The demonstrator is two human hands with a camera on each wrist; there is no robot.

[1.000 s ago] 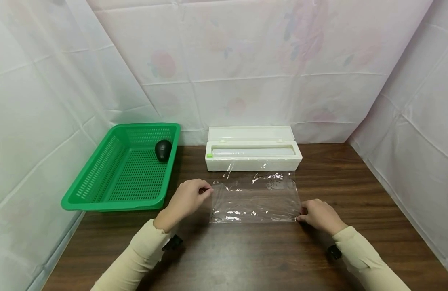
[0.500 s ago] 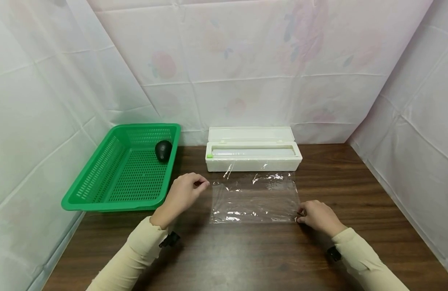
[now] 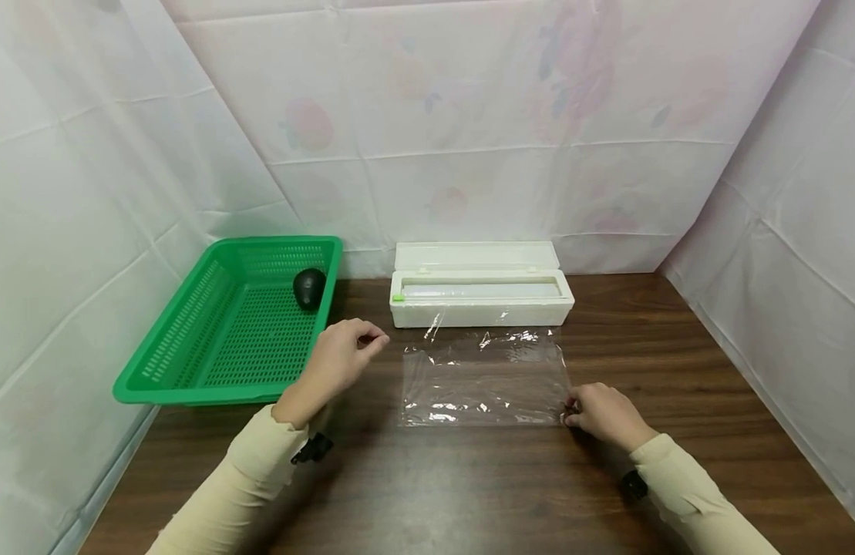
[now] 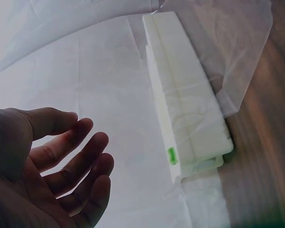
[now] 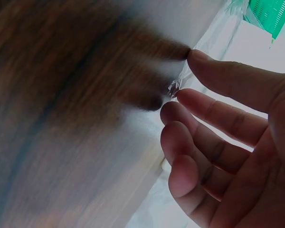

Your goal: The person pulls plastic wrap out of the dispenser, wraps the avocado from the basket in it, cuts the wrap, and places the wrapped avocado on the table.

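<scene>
Across the brown desk (image 3: pixel 462 489), the white box (image 3: pixel 483 314) runs lengthwise left to right, opened backward. Clear film (image 3: pixel 486 385) spreads from its front toward the near side. The right grip (image 3: pixel 610 412), loosely bent and unclasped, meets the film's near right corner; the left grip (image 3: pixel 333 362), relaxed and holding nothing, hangs left of it.
</scene>
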